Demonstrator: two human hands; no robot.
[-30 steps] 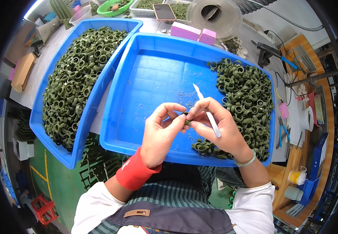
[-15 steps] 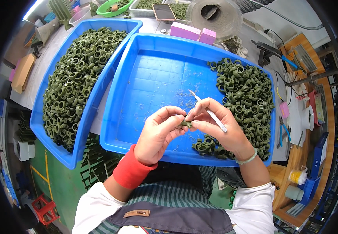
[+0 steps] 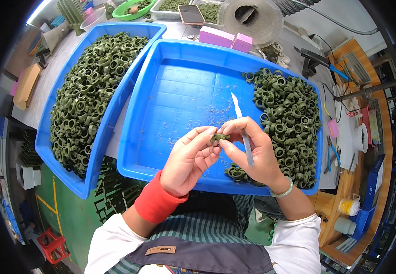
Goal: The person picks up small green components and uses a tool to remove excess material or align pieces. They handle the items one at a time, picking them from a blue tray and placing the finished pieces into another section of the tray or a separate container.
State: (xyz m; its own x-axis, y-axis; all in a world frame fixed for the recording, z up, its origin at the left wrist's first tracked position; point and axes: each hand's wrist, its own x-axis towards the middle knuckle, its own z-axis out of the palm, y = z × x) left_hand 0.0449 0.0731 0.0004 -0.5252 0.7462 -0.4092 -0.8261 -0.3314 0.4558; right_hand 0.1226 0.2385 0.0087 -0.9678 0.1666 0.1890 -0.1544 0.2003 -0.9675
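Above the near part of a blue tray (image 3: 170, 77), my left hand (image 3: 189, 157) pinches a small dark green ring-shaped part (image 3: 220, 137) between thumb and fingers. My right hand (image 3: 255, 150) grips a scalpel (image 3: 246, 145) among its fingers, its pale blade pointing up and away from me. The right thumb and index fingertip also touch the green part, which they partly hide. Many similar green ring parts (image 3: 287, 118) are heaped along the right side of this tray. Thin curled shavings lie scattered over its bottom.
A second blue tray (image 3: 98, 176), heaped with green rings, stands to the left. Behind are a phone (image 3: 191, 14), pink blocks (image 3: 217, 36), a green basin (image 3: 133, 9) and a clear round container (image 3: 251, 20). Blue-handled pliers (image 3: 331, 153) lie at the right.
The scalpel has swung more upright in my right hand, its blade now pointing away from me. The green part has been turned and shows more between my fingertips.
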